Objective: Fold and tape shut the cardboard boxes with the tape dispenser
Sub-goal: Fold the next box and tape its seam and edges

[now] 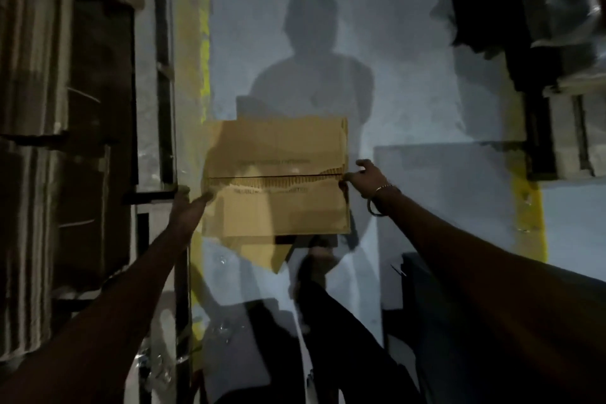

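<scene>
Dim aisle, head view, blurred throughout. Landmark: the cardboard box (275,177), mid-frame, held out over the pale floor (410,43) with both arms extended.

Far left of the box: dark stacks of flattened cardboard (65,108), standing on edge, filling the frame edge top to bottom. Between the stacks and the box, a worn yellow floor stripe (200,43) running away from the camera.

At the box's left edge: left hand (188,207), fingers straight and close together, tips laid against the left side just below the centre seam. Thumb hidden; cannot tell whether it hooks behind.

The box itself: tan, top face toward the camera, two flaps folded shut and meeting in a dark seam across the middle. Faint printed lines above and below the seam, unreadable. Corrugation shows torn and ragged along the seam, more so toward the right. Another flap hangs below the lower edge, pointing down.

Beyond the box, on the floor: the person's shadow (311,52), head and shoulders.

At the box's right edge: right hand (364,179), fingertips pinching the edge at seam height, fingers curled. A thin bracelet (387,188) at the wrist, a dark loop hanging beneath it.

Right of the box, well apart: a second yellow stripe (533,223), then dark stacked goods (524,26) upper right.
</scene>
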A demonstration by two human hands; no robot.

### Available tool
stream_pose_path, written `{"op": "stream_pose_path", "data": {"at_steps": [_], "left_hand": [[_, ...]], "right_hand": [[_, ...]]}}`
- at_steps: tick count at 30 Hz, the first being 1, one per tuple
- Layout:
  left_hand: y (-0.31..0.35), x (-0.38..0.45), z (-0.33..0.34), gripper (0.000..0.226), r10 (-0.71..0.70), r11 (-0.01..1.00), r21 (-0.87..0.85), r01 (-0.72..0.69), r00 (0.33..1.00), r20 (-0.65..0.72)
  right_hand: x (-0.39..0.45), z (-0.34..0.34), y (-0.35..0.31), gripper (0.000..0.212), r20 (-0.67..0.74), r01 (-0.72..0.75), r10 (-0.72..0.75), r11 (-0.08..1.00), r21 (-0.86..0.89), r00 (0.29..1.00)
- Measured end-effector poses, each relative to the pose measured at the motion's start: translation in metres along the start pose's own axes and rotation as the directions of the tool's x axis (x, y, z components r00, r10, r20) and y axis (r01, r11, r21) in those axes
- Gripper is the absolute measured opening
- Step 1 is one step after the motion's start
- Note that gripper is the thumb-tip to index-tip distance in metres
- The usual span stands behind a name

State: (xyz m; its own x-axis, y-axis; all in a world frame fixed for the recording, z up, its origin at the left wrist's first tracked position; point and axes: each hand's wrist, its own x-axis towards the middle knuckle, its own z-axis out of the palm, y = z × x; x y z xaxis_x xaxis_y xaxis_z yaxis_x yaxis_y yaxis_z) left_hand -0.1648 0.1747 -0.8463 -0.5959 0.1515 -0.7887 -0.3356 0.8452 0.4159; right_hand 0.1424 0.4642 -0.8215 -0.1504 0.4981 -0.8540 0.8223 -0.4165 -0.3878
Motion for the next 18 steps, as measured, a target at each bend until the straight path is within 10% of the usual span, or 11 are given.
{"op": "stream_pose_path", "data": {"at_steps": [3, 6, 18], "left_hand": [[0.021, 0.015, 0.032, 0.096, -0.043, 0.996, -0.07, 0.046, 0.998, 0.035], [0.034, 0.017, 0.041, 0.039, -0.04, 0.999, -0.007, 0.041, 0.997, 0.069], [0.17, -0.184, -0.02, 0.018, 0.184, 0.922, -0.353, -0.159, 0.982, 0.039]], "right_hand": [[0.017, 0.019, 0.0, 0.09, 0.06, -0.048, 0.039, 0.987, 0.153, 0.997], [0.027, 0.027, -0.003, 0.069, 0.06, -0.039, 0.026, 0.972, 0.23, 0.998], [-0.161, -0.102, -0.066, 0.053, -0.245, 0.24, -0.148, 0.881, 0.409, 0.958]]}}
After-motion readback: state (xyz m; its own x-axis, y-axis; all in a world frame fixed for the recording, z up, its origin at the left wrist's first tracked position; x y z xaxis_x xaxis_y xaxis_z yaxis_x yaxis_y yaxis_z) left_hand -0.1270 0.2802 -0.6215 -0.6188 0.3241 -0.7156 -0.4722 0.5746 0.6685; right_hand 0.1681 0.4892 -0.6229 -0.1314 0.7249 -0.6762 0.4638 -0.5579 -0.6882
